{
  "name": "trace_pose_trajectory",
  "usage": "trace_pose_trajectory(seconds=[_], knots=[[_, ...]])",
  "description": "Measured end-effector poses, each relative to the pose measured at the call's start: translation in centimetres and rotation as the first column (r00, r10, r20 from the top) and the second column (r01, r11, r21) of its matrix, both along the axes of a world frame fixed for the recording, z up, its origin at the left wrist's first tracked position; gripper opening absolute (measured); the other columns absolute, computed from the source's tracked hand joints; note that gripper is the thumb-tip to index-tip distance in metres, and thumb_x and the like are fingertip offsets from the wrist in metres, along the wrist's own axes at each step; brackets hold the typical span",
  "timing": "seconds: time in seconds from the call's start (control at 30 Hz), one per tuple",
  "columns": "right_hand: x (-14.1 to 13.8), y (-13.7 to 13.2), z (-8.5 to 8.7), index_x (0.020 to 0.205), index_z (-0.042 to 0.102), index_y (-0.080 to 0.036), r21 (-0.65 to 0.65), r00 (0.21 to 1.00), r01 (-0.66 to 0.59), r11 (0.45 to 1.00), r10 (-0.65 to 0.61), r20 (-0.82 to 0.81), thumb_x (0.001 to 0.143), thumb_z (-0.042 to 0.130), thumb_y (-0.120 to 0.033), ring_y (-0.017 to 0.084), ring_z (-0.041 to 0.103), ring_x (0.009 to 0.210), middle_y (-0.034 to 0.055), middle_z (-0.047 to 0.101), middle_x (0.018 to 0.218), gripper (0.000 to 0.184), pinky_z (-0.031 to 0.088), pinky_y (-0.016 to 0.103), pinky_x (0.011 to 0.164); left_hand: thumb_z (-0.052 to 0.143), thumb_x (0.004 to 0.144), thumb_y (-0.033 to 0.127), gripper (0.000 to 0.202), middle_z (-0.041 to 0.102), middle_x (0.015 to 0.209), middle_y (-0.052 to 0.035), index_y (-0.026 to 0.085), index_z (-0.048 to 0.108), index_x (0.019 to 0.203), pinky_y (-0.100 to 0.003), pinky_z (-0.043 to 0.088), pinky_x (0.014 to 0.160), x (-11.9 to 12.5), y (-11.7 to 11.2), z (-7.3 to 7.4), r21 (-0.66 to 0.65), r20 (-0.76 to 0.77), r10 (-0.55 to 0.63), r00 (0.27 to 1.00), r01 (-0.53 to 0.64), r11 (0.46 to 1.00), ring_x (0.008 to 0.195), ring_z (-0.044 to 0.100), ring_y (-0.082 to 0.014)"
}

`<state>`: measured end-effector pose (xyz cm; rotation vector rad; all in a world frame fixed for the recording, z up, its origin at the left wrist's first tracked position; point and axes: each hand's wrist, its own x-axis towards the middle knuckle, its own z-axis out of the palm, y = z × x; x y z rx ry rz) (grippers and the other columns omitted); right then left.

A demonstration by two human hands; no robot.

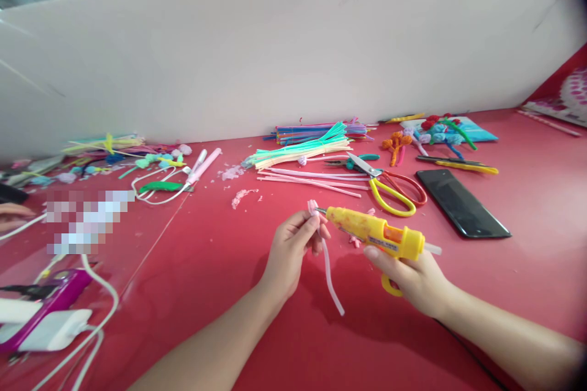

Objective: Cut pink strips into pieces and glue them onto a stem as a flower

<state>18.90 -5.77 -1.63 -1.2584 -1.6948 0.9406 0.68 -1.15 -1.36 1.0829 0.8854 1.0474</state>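
Observation:
My left hand [293, 244] pinches a pink pipe cleaner [331, 278] near its curled top end, and the stem hangs down toward me over the red table [229, 293]. My right hand [408, 278] grips a yellow glue gun [378, 233]. Its nozzle points left and touches the curled pink tip by my left fingers. Both hands hover above the table's middle.
Yellow-and-red scissors [389, 186] and a black phone [461, 203] lie behind the gun. Loose pink stems [312, 180], bundled coloured pipe cleaners [316, 140] and finished flowers [440, 131] line the white wall. A purple device [50, 302] with white cables sits at the left.

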Motion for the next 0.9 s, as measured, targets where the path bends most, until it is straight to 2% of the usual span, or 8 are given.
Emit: trace_pose_trajectory(seconds=[0.27, 0.47, 0.6, 0.7, 0.8, 0.83, 0.9], knots=[[-0.1, -0.1, 0.0, 0.083, 0.056, -0.018, -0.007, 1.0, 0.011, 1.0, -0.011, -0.02, 0.081, 0.046, -0.033, 0.009, 0.038, 0.05, -0.0026, 0.043, 0.057, 0.018, 0.037, 0.02, 0.046, 0.051, 0.078, 0.033, 0.019, 0.057, 0.068, -0.0016, 0.015, 0.056, 0.078, -0.021, 0.035, 0.049, 0.0, 0.0, 0.3, -0.023, 0.005, 0.005, 1.0, -0.004, 1.0, 0.05, 0.045, -0.0071], [0.0, -0.1, -0.2, 0.084, 0.056, -0.019, -0.04, 0.998, 0.021, 0.999, -0.023, -0.063, 0.081, 0.048, -0.034, 0.01, 0.04, 0.051, -0.0025, 0.046, 0.058, 0.018, 0.039, 0.021, 0.047, 0.052, 0.078, 0.033, 0.018, 0.057, 0.068, -0.001, 0.015, 0.056, 0.078, -0.021, 0.034, 0.049, 0.1, -0.1, 0.4, -0.031, 0.004, 0.013, 1.0, -0.012, 0.999, 0.05, 0.045, -0.007], [0.2, -0.2, -0.7, 0.081, 0.056, -0.019, -0.124, 0.989, 0.041, 0.991, -0.058, -0.136, 0.079, 0.05, -0.037, 0.012, 0.047, 0.055, -0.0012, 0.051, 0.059, 0.019, 0.043, 0.023, 0.052, 0.052, 0.078, 0.033, 0.019, 0.057, 0.068, -0.0012, 0.015, 0.057, 0.078, -0.02, 0.034, 0.048, -0.1, 0.1, 0.2, -0.037, 0.008, 0.028, 1.0, -0.028, 0.999, 0.05, 0.044, -0.0067], [0.0, 0.1, -0.7, 0.089, 0.057, -0.019, -0.171, 0.96, 0.105, 0.98, -0.145, -0.238, 0.078, 0.051, -0.04, 0.017, 0.055, 0.071, 0.0023, 0.059, 0.072, 0.024, 0.047, 0.027, 0.064, 0.054, 0.076, 0.032, 0.019, 0.058, 0.07, -0.002, 0.015, 0.061, 0.08, -0.019, 0.033, 0.049, -0.1, 0.0, 0.2, -0.041, 0.013, 0.049, 0.999, -0.048, 0.998, 0.051, 0.043, -0.0062], [-0.6, 0.8, -0.3, 0.091, 0.057, -0.018, -0.136, 0.91, 0.147, 0.98, -0.187, -0.369, 0.079, 0.048, -0.043, 0.019, 0.056, 0.084, 0.0054, 0.061, 0.087, 0.03, 0.046, 0.031, 0.077, 0.055, 0.076, 0.029, 0.016, 0.059, 0.079, -0.004, 0.015, 0.064, 0.075, -0.022, 0.04, 0.065, 0.4, -0.7, 0.6, 0.009, 0.004, -0.006, 1.0, 0.006, 1.0, 0.068, 0.05, -0.0108], [-0.9, 1.0, -0.1, 0.088, 0.057, -0.017, -0.125, 0.896, 0.146, 0.981, -0.185, -0.404, 0.08, 0.047, -0.044, 0.019, 0.056, 0.085, 0.0056, 0.061, 0.088, 0.03, 0.046, 0.031, 0.077, 0.056, 0.076, 0.028, 0.015, 0.059, 0.084, -0.0048, 0.016, 0.064, 0.072, -0.025, 0.04, 0.074, 0.6, -1.1, 0.8, 0.034, 0.0, -0.044, 0.999, 0.044, 0.998, 0.078, 0.052, -0.0138], [-1.6, 1.2, 0.1, 0.08, 0.056, -0.016, -0.141, 0.876, 0.138, 0.98, -0.187, -0.445, 0.081, 0.044, -0.046, 0.016, 0.057, 0.074, 0.0041, 0.061, 0.075, 0.032, 0.047, 0.027, 0.069, 0.055, 0.077, 0.027, 0.017, 0.058, 0.089, -0.0055, 0.016, 0.064, 0.069, -0.029, 0.037, 0.084, 1.2, -1.9, 1.3, 0.061, -0.011, -0.165, 0.986, 0.166, 0.984, 0.09, 0.051, -0.0179]])
